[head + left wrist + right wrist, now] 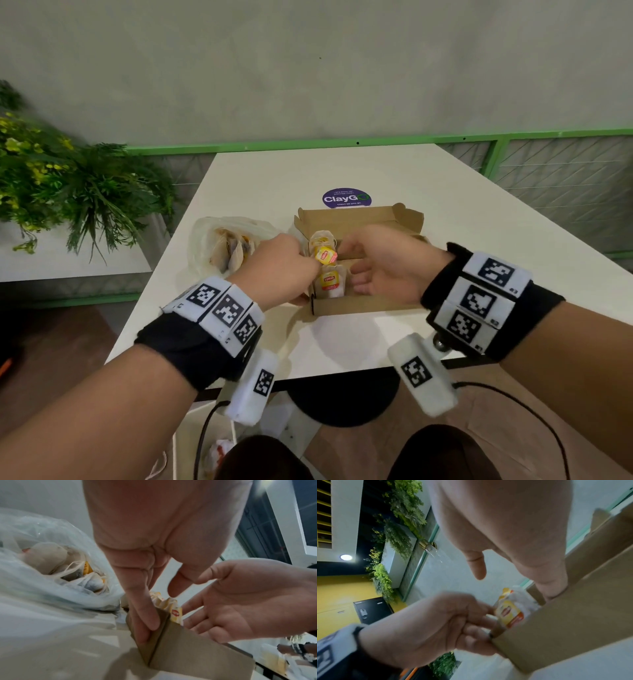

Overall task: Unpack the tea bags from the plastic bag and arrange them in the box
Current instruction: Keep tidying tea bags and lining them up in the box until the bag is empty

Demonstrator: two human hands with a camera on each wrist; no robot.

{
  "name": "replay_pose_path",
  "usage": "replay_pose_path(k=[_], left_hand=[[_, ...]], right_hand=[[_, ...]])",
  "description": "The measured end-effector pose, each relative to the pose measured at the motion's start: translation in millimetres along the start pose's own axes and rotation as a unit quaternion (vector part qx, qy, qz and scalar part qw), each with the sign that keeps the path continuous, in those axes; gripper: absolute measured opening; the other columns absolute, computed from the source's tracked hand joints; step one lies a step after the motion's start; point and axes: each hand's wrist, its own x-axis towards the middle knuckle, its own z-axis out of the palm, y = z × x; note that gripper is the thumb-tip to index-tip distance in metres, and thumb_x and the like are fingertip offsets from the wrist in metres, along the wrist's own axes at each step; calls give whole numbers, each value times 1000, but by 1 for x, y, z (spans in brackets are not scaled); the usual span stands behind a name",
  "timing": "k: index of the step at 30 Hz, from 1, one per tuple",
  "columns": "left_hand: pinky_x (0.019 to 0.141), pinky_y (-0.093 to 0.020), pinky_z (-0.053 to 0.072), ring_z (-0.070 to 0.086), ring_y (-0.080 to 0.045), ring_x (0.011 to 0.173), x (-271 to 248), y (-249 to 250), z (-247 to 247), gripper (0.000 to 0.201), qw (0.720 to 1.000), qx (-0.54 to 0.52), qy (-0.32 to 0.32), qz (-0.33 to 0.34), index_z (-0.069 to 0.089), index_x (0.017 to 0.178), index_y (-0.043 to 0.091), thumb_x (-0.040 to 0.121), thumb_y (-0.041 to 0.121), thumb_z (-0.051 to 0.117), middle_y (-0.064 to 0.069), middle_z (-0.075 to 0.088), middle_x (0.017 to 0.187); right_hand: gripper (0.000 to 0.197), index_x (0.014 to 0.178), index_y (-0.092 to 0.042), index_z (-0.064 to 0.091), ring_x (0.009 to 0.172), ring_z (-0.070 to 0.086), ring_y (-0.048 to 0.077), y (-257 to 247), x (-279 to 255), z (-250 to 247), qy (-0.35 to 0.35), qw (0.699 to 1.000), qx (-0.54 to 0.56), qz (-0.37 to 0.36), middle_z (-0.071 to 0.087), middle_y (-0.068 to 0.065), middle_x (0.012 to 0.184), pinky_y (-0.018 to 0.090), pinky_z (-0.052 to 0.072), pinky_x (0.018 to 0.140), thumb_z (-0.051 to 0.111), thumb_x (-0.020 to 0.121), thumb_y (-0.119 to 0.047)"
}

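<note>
A left hand [274, 265] pinches the box's [359, 305] nine-o'clock wall, right hand [383, 263] relaxed beside standing tea bags [329, 281]; next, likely, the plastic bag [205, 246].

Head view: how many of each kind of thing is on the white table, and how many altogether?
Cardboard box: 1
Plastic bag: 1
Round purple sticker: 1
Tea bags standing in the box with a yellow tag showing: at least 2
Tea bags in the plastic bag: too bunched to count
Total: at least 5, besides those in the bag
</note>
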Motion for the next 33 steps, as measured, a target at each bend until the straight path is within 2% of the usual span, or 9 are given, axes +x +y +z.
replay_pose_path(k=[3,8,11,14,19,23,26,29,33], left_hand=[[79,-46,64,77,-23,68,-1,1,5,18,999,-10,-44,6,72,74,5,84,19,73,-2,72,67],[75,-50,63,76,-26,67,1,-4,11,36,999,41,-25,11,71,76,3,70,37,79,-8,76,69],[75,-50,63,75,-27,69,4,-7,11,42,999,37,-19,4,72,76,4,61,42,72,-7,75,69],[78,-51,62,76,-28,72,1,-3,10,35,1000,22,-5,8,72,81,3,70,37,75,-10,76,76],[79,-36,60,72,-17,83,-9,-11,-35,8,989,31,142,39,73,91,17,88,24,71,3,74,87],[94,-40,46,52,-30,118,-7,-46,-92,53,950,126,283,-47,52,128,19,83,34,74,-9,54,128],[90,-42,49,55,-37,119,-7,-66,-99,81,965,105,194,-141,34,144,9,83,40,78,-16,51,134],[93,-46,55,64,-38,111,-5,-80,-88,66,975,46,159,-145,43,138,7,84,28,75,-14,61,124],[78,-53,62,72,-39,90,-10,-80,-81,28,987,0,148,-66,64,101,10,79,27,64,-16,70,99]], right_hand=[[20,101,-14,62,67,59,24,2,-5,25,-52,998,21,-21,61,11,89,34,54,67,56,95,-32],[29,93,-17,55,51,54,16,-2,-4,36,-46,996,60,-40,57,3,76,29,49,62,54,98,-46],[28,105,-19,55,60,57,10,-1,-4,33,-27,996,59,-59,56,0,95,26,49,59,53,99,-46],[31,114,-18,57,51,57,14,-4,-14,33,-35,996,73,-49,56,5,87,24,49,54,50,101,-46],[16,88,-22,52,86,59,10,-7,-21,17,78,991,37,-107,56,5,90,26,50,68,57,99,-33],[16,103,-15,65,92,65,22,-10,-13,21,154,958,-62,-236,67,7,99,42,59,84,62,89,-8],[19,91,-14,72,82,66,21,-10,-14,51,66,936,-200,-283,73,10,94,38,58,79,60,88,0],[26,100,-20,75,94,67,17,-8,-12,89,23,875,-377,-302,74,-1,103,24,54,77,55,92,-6],[31,105,-12,76,99,62,23,-11,2,126,-4,819,-481,-312,69,5,106,25,47,83,49,93,-3]])
